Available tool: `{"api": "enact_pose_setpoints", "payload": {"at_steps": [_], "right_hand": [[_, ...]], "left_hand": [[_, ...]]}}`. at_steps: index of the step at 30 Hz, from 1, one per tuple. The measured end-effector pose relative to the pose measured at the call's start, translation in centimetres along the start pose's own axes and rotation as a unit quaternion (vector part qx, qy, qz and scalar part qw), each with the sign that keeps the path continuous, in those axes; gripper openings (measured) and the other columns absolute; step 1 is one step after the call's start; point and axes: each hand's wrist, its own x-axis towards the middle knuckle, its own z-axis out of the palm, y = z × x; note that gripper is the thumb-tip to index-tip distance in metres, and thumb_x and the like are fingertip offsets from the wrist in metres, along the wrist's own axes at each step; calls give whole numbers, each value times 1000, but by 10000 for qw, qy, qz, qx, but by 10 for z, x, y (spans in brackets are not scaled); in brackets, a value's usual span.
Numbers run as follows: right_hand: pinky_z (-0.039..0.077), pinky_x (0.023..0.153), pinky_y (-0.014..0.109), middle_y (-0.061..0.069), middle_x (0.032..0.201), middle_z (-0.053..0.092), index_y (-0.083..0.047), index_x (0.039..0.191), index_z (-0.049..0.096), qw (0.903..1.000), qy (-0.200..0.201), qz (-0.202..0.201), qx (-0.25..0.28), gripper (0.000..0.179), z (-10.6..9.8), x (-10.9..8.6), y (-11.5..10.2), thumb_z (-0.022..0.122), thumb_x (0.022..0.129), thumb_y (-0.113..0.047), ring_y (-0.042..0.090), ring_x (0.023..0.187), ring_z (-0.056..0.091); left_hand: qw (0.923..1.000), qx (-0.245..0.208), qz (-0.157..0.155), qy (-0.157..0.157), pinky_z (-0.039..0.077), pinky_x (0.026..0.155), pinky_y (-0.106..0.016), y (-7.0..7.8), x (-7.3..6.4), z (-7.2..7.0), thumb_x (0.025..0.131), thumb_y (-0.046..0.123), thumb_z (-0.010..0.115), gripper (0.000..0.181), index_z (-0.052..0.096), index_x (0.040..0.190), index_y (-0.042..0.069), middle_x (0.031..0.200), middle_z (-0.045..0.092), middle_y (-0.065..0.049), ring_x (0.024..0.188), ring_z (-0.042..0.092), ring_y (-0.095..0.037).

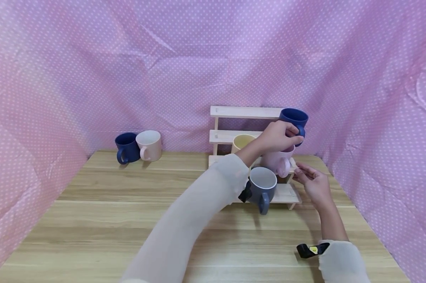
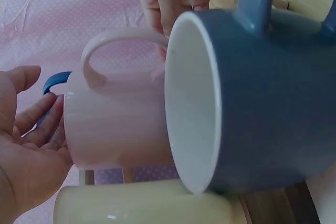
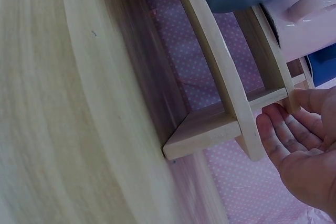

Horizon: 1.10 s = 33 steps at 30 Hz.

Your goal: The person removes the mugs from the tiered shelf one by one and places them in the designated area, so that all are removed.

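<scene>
My left hand reaches over to a dark blue mug at the right end of the stepped wooden stand, its fingers and thumb at the handle. Part of that mug is hidden behind the hand. Lower down, my right hand pinches the right end of a tier between thumb and fingers, as the right wrist view shows. A pink mug sits just below the left hand, handle toward me. Beside it stands a yellow mug. On the lowest tier is a grey mug with a white inside.
At the back left of the wooden table, another dark blue mug and a pale pink mug stand side by side. A pink dotted cloth hangs behind and along both sides.
</scene>
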Motion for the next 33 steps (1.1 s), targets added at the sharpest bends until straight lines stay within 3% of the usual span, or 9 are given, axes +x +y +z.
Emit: {"api": "enact_pose_setpoints", "payload": {"at_steps": [5, 9, 13, 18, 25, 33], "right_hand": [[58, 82, 17, -16, 98, 70, 16, 142, 47, 10000, -10, -23, -51, 52, -1, 0, 0, 63, 103, -14, 3, 85, 72], [58, 83, 17, -18, 98, 70, 15, 143, 47, 9999, -20, -28, -103, 53, -1, 0, -1, 63, 103, -16, 2, 85, 72], [57, 84, 17, -20, 99, 71, 14, 144, 47, 9999, -48, -9, -130, 55, -2, 0, 1, 64, 103, -18, 2, 85, 72], [57, 83, 15, -20, 101, 70, 15, 143, 47, 9999, -28, -48, -158, 54, -1, 0, 2, 63, 104, -18, 1, 86, 72], [57, 82, 16, -17, 99, 71, 16, 142, 47, 10000, 24, 10, -7, 51, 0, 0, 0, 63, 103, -13, 2, 85, 72], [58, 81, 17, -19, 97, 71, 17, 142, 47, 9999, 85, 3, -69, 51, 0, 1, 0, 63, 103, -12, 2, 84, 72]], "left_hand": [[9997, -203, -130, 25, 50, 85, -10, 3, 1, 3, 100, 30, 69, 32, 70, 123, 8, 112, 74, 1, 102, 67, -5], [9956, -724, -580, 141, 55, 75, -13, 6, 3, 5, 98, 28, 72, 27, 73, 118, 9, 103, 75, 2, 90, 70, -6], [9864, -1254, -1043, 211, 58, 61, -17, 9, 5, 7, 97, 23, 73, 20, 74, 112, 9, 90, 75, 0, 70, 71, -10], [9769, -1541, -1439, 343, 57, 59, -18, 15, 8, 9, 96, 17, 74, 10, 74, 101, 9, 82, 73, -2, 61, 67, -11], [9480, -2320, -2105, 570, 59, 62, -24, 22, 11, 11, 93, 11, 77, 10, 69, 87, 8, 73, 65, -1, 57, 59, -11], [9438, -2360, -2247, 548, 53, 54, -20, 23, 15, 15, 94, 12, 75, 6, 74, 97, 7, 74, 66, -4, 59, 59, -13]]}}
